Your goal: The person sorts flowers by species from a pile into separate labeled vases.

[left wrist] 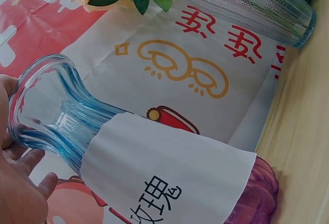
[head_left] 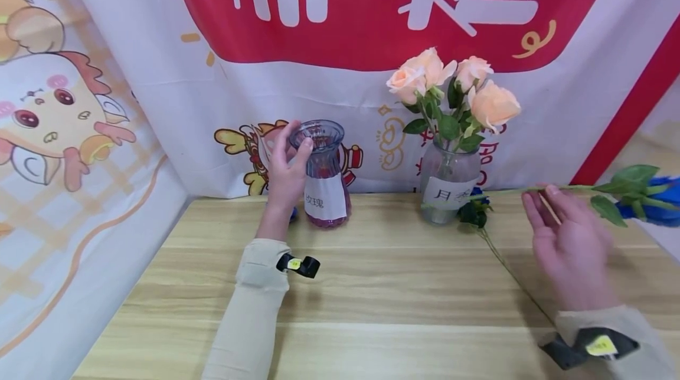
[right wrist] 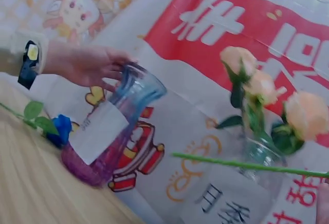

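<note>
My left hand (head_left: pixel 287 173) grips the flared rim of a glass vase (head_left: pixel 321 156), thumb on the near side. The vase is bluish at the top and purple at the base, and bears a white paper label (left wrist: pixel 169 167). It stands upright at the back of the table. At the right, my right hand (head_left: pixel 574 244) pinches the green stem (right wrist: pixel 247 164) of a blue rose (head_left: pixel 656 202) between thumb and fingers. The stem lies nearly level, its bloom off to the right and its cut end pointing left, overlapping a second vase in the head view.
That second, clear vase (head_left: pixel 438 215) holds several peach roses (head_left: pixel 494 105). Another blue rose (head_left: pixel 475 212) lies beside it, stem toward the front right. Left of the purple vase lies one more blue rose (right wrist: pixel 61 129). A printed cloth (head_left: pixel 361 97) hangs behind the wooden table (head_left: pixel 372 291).
</note>
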`<state>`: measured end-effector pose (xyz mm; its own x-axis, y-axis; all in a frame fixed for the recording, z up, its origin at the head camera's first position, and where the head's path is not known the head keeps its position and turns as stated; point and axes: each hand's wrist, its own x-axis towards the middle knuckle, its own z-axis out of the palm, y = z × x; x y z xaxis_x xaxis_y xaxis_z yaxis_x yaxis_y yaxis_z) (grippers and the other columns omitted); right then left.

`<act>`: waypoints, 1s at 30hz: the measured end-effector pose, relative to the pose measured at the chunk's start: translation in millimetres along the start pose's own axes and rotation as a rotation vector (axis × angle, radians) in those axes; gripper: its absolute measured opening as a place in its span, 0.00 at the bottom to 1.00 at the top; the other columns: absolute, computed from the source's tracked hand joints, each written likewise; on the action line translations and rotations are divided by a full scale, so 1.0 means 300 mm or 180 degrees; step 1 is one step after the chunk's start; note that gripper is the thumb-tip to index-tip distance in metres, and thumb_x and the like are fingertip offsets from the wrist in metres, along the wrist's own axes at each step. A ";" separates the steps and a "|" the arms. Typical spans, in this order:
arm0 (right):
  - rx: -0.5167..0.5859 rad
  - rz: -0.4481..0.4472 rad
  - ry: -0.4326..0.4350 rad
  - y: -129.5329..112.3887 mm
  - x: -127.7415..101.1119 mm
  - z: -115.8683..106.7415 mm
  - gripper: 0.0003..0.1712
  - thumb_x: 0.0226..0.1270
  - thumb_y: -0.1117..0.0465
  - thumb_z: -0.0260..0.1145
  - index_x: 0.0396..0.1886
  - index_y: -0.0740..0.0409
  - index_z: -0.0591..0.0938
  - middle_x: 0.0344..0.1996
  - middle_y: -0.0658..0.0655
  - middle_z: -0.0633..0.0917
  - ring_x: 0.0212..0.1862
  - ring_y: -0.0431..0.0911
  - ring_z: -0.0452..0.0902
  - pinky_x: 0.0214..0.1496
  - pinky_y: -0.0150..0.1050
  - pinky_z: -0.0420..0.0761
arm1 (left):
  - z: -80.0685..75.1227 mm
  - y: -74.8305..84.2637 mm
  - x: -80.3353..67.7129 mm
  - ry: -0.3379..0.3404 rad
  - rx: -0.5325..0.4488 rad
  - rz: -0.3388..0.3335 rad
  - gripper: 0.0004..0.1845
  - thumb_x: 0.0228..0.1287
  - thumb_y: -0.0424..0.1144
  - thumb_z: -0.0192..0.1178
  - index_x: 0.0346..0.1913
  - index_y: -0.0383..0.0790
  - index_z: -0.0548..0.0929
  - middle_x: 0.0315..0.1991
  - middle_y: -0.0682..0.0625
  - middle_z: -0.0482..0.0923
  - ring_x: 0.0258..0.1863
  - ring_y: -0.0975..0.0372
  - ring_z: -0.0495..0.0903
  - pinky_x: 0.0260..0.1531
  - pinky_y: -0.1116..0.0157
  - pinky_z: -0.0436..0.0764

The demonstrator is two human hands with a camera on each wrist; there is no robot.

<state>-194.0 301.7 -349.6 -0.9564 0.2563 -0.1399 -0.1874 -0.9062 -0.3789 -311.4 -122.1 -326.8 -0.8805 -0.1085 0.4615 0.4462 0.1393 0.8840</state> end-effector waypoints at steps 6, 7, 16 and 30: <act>-0.0028 -0.0744 0.0357 0.108 -0.012 0.126 0.13 0.68 0.74 0.72 0.49 0.63 0.81 0.47 0.62 0.93 0.43 0.53 0.92 0.49 0.42 0.93 | -0.002 0.001 0.001 -0.0013 -0.0040 -0.0008 0.32 0.80 0.51 0.58 0.81 0.51 0.66 0.79 0.56 0.66 0.74 0.51 0.72 0.69 0.46 0.80; -0.0020 -0.0820 0.0381 0.127 -0.013 0.143 0.13 0.67 0.74 0.73 0.47 0.64 0.81 0.47 0.62 0.93 0.41 0.54 0.93 0.47 0.42 0.93 | -0.003 0.002 0.000 -0.0009 -0.0044 -0.0008 0.32 0.80 0.51 0.58 0.81 0.51 0.66 0.79 0.56 0.67 0.74 0.51 0.72 0.69 0.46 0.80; -0.0116 -0.1157 0.0301 0.276 -0.035 0.280 0.15 0.62 0.75 0.77 0.46 0.66 0.83 0.47 0.65 0.93 0.36 0.53 0.93 0.42 0.41 0.93 | -0.010 0.006 0.002 0.0024 -0.0034 -0.0009 0.32 0.80 0.51 0.58 0.81 0.52 0.67 0.79 0.54 0.67 0.73 0.50 0.72 0.70 0.45 0.79; -0.0280 -0.1494 -0.0074 0.447 -0.048 0.393 0.15 0.69 0.71 0.73 0.52 0.68 0.81 0.48 0.67 0.91 0.46 0.54 0.93 0.50 0.40 0.92 | 0.000 0.005 0.000 0.0024 -0.0024 0.0006 0.31 0.80 0.51 0.58 0.81 0.51 0.67 0.79 0.55 0.67 0.73 0.49 0.71 0.68 0.46 0.81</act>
<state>-231.7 136.8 -290.5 -0.7778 0.6227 0.0850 -0.5818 -0.6621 -0.4724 -310.8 -121.8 -325.3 -0.8784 -0.1157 0.4637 0.4491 0.1320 0.8837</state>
